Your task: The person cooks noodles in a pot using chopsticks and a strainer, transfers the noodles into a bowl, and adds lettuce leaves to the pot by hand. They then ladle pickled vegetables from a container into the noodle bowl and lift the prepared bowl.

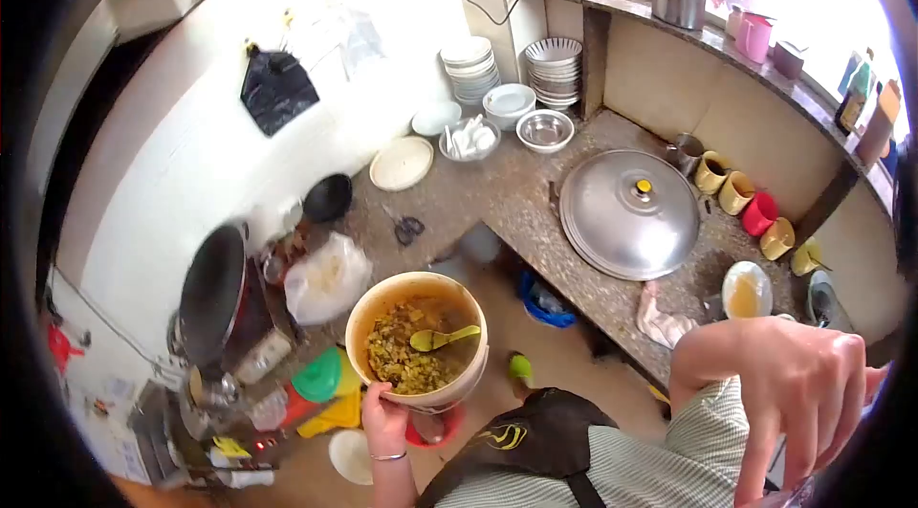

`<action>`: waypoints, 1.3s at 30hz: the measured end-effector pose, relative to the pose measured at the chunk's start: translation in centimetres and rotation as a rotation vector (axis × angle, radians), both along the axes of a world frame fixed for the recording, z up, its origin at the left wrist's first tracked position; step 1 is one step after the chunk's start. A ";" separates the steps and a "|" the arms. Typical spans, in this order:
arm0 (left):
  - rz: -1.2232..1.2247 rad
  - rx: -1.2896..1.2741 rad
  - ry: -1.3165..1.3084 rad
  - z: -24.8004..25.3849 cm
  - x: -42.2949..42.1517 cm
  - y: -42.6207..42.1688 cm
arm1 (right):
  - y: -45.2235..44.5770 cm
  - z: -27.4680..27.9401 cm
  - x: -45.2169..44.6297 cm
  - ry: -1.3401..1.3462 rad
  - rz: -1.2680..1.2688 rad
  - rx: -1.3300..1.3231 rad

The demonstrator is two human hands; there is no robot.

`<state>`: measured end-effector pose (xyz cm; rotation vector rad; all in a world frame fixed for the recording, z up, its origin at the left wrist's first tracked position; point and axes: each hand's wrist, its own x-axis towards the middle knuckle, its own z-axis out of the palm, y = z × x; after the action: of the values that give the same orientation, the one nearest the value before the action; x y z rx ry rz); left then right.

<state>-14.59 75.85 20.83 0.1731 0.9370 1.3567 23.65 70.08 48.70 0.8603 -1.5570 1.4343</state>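
Note:
My left hand (387, 417) grips the lower rim of a white bucket (475, 305), its wrist wearing a bracelet. Inside the bucket lie chopped greenish-yellow vegetables (406, 369) and a yellow-green spoon (445, 338). At the lower right, my right hand (798, 388) is raised close to the camera, fingers bent downward; something shiny at its fingertips is too cut off to name. Beyond that hand are a bowl of yellowish liquid (746, 291) and a crumpled cloth (665, 321) on the counter.
A large lidded pot (629, 213) sits on the counter (507, 187), with cups (760, 213) along its right wall. Stacked bowls (555, 73) stand at the back. Scissors (408, 231), a plastic bag (327, 280) and a dark wok (213, 293) are on the left.

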 end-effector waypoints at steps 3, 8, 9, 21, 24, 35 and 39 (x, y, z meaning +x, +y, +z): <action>0.024 0.030 0.013 2.1 -0.3 8.2 | 7.2 0.9 -0.4 0.035 -0.030 0.131; 0.116 -0.028 0.030 1.4 -2.8 21.7 | 17.0 2.0 -2.5 0.089 -0.140 -0.020; 0.131 -0.025 0.033 1.3 -2.8 24.6 | 18.8 2.4 -2.7 0.070 -0.165 -0.005; 0.030 -0.240 0.045 -6.9 0.1 59.0 | 34.1 2.8 -5.4 0.001 -0.840 -0.384; 0.021 -0.163 0.015 -11.3 0.2 62.8 | 37.1 2.2 -5.7 -0.017 -0.870 -0.434; -0.288 -0.302 0.267 -17.3 5.1 55.9 | 42.0 -0.3 -4.6 -0.026 -0.926 -0.501; -0.679 0.683 0.914 -11.5 14.4 60.2 | 40.7 -1.8 -2.4 -0.217 -0.956 -0.502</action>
<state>-0.19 136.05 9.30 1.5861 0.9568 0.8669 21.21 110.75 46.93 -0.3374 -1.3517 1.1013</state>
